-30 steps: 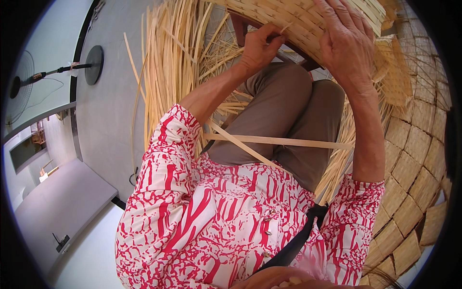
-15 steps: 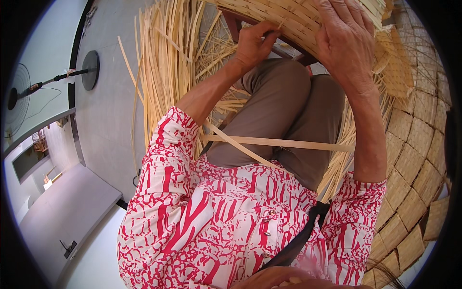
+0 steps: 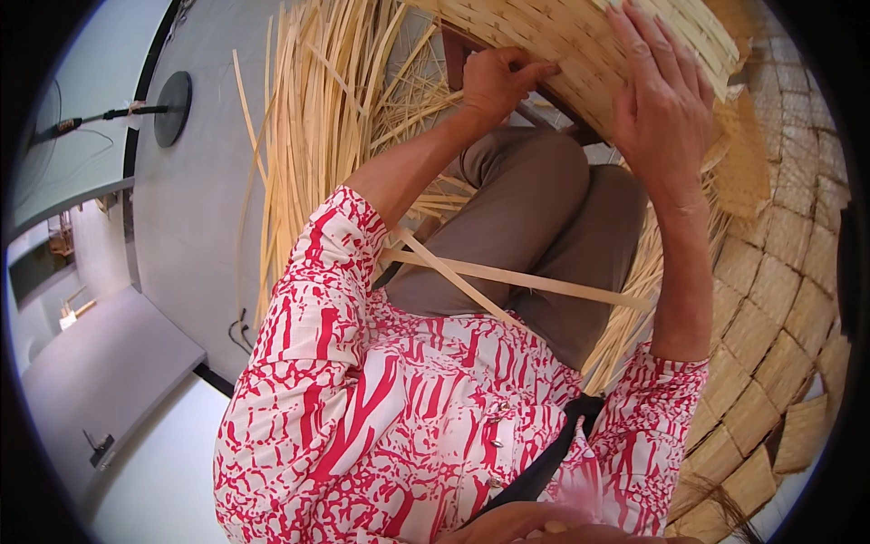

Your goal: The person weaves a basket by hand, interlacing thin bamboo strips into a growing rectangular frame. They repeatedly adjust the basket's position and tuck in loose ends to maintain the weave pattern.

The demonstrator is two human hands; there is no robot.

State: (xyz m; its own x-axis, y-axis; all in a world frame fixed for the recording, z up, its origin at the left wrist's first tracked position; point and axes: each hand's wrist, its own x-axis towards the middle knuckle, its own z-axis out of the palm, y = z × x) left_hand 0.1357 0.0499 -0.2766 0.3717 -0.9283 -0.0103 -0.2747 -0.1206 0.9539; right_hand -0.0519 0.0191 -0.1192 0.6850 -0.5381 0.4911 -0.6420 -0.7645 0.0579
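A pale woven bamboo piece (image 3: 544, 36) lies at the top of the view, on a dark reddish wooden frame (image 3: 458, 56) in front of my knees. At its near edge my left hand (image 3: 500, 83) is closed in a pinch, thumb against forefinger; whatever is between the fingertips is too small to make out. My right hand (image 3: 669, 122) rests on the weave's right part with its fingers stretched out. Loose strip ends (image 3: 711, 41) fan out beyond the right fingers. Two flat bamboo strips (image 3: 507, 270) cross over my lap.
Long loose bamboo strips (image 3: 313, 118) are heaped on the grey floor to the left, with more strips (image 3: 625, 337) beside my right leg. Stacks of square woven pieces (image 3: 757, 263) line the right side. A standing fan's round base (image 3: 172, 109) is at the far left.
My left hand has moved a little right along the weave's near edge, still pinched. My right hand has shifted slightly right and down, its fingers straighter. The whole view has turned slightly.
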